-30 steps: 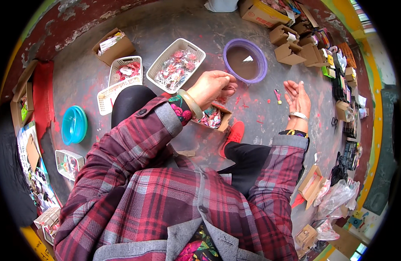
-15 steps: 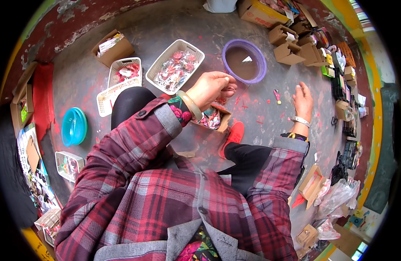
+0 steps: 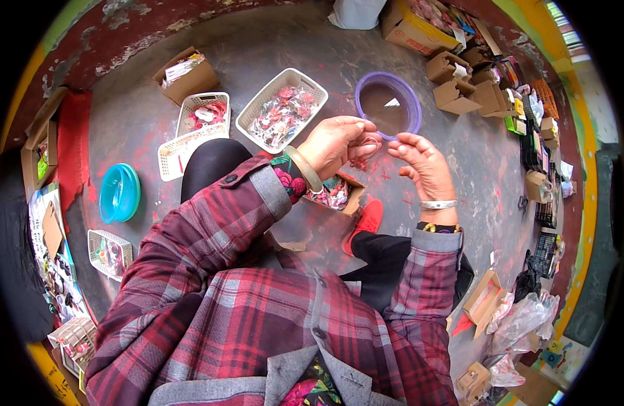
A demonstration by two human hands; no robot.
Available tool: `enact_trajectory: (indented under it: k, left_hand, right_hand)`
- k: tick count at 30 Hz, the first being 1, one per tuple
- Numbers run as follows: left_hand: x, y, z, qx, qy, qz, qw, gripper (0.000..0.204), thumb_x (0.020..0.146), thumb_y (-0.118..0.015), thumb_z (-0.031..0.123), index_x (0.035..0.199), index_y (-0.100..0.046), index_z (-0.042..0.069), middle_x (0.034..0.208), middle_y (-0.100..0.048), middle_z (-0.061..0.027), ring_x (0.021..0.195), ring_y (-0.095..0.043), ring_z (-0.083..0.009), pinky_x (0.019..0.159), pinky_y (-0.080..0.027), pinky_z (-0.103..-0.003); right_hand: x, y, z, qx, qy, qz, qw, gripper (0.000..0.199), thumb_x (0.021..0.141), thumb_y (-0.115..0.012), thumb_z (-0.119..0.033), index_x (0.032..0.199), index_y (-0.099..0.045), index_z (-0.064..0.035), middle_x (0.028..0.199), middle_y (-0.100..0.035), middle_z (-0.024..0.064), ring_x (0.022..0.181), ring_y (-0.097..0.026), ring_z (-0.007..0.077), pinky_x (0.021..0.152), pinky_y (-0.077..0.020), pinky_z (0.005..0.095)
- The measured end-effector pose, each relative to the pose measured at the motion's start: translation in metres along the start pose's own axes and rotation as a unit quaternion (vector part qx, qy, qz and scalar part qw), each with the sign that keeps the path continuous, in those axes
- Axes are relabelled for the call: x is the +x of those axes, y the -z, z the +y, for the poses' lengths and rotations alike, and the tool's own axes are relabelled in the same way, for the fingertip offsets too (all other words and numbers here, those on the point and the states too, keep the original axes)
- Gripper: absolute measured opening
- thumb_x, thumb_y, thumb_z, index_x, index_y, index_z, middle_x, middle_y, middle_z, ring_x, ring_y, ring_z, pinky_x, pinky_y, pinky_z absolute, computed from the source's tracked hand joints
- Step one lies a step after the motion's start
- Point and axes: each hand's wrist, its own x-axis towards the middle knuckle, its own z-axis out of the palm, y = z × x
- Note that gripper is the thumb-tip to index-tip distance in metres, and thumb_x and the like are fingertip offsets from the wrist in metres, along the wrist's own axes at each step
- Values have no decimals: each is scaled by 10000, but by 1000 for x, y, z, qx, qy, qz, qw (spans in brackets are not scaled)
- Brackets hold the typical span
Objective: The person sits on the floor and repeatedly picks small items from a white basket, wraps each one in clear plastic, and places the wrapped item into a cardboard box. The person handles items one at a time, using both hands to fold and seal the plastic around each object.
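My left hand (image 3: 342,143) is closed in a pinch, with something thin and pinkish at its fingertips, too small to name. My right hand (image 3: 426,166) is raised close beside it, fingers curved and tips drawn together toward the left fingertips. Whatever it pinches cannot be made out. Beyond both hands stands a round purple basin (image 3: 419,111) with murky liquid. Below my left hand a small cardboard box (image 3: 354,197) holds red and patterned pieces. Farther left, a white basket (image 3: 246,128) contains clear-wrapped pink and red items.
Two smaller white baskets (image 3: 170,161) stand by my left knee, with an open carton (image 3: 195,80) behind. Stacked teal basins (image 3: 119,193) sit at the left. Along the right wall are several cartons (image 3: 457,98), dark crates (image 3: 546,254) and plastic bags (image 3: 525,325).
My right hand has moved left and inward, from apart over the floor to right beside my left fingertips. It now covers the small pink-handled tool on the floor. The view has shifted slightly.
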Motion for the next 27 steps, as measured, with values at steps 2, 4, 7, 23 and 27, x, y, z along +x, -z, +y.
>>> enact_trajectory:
  k: [2,4,7,23,27]
  left_hand:
    - [0,-1,0,-8,-6,-3,1000,276,919,-453,117,1092,-489,-94,1030,-576,-165,983,-581,-223,874,-485,-300]
    - [-1,-2,2,-10,-2,-19,1000,277,921,-449,119,1092,-491,-95,1045,-573,-171,993,-578,-226,879,-483,-300]
    - [-1,-1,1,-4,5,-44,999,275,925,-440,120,1090,-496,-94,1059,-571,-173,993,-578,-224,877,-483,-298]
    - [-1,-6,2,110,-10,5,994,202,898,-510,95,1001,-569,-68,955,-606,-119,896,-600,-168,769,-512,-230]
    - [-3,-9,5,99,-6,3,995,205,897,-506,82,1018,-560,-74,954,-600,-122,900,-602,-175,786,-519,-237]
  right_hand:
    - [0,-14,2,0,-2,3,1000,316,765,-693,-135,1041,-572,-39,908,-623,20,781,-561,67,572,-420,182]
    - [2,-19,6,24,21,10,999,254,771,-683,-116,994,-596,-33,894,-625,19,747,-554,64,562,-414,176]
    - [5,-19,11,49,52,20,997,166,779,-670,-93,922,-624,-25,852,-629,21,692,-543,62,555,-408,170]
    - [1,-21,8,34,117,30,992,180,796,-615,-37,966,-626,19,781,-644,65,667,-602,104,537,-447,185]
    - [-2,-19,6,24,113,33,993,224,797,-607,-30,1013,-619,27,771,-648,77,650,-603,109,538,-455,187]
